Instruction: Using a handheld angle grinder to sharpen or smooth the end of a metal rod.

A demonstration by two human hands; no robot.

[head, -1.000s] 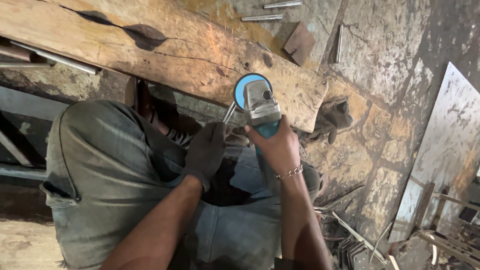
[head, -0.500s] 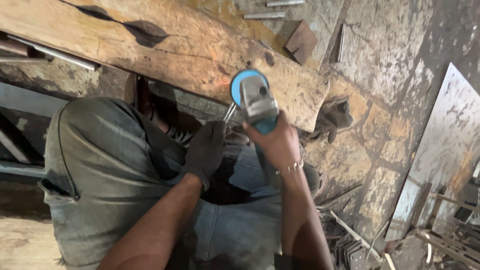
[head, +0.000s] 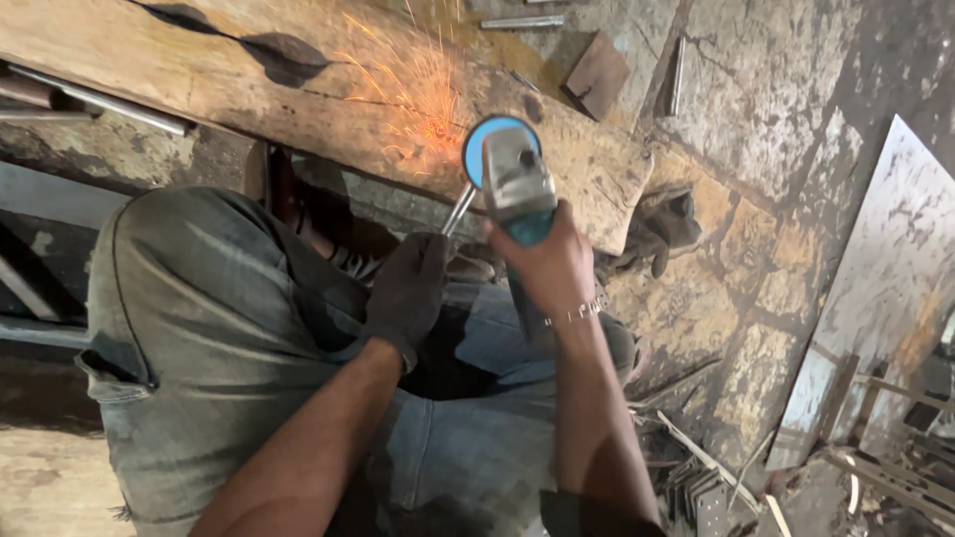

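My right hand [head: 552, 267] is bare and wrapped tight round the teal body of the angle grinder [head: 512, 184], its blue-guarded disc sitting at the near edge of the wooden plank [head: 249, 85]. My left hand [head: 408, 293], in a dark glove, is curled shut on the lower end of a thin metal rod [head: 458, 211] that slants up to the disc. Orange sparks [head: 413, 89] spray across the plank's top.

I judge the grinder heavy and prone to kick, best held round the body behind the gear head, as it is. The rod looks stiff, smooth and slippery, likely hot near the tip, so the gloved grip low down suits it.

The plank is rough, cracked and scorched. Beyond its far edge lie a rusty square plate [head: 597, 72] and short bars on stained concrete. A worn glove [head: 662, 234] lies by the plank's right end, and a grey steel sheet [head: 880, 298] leans further right.
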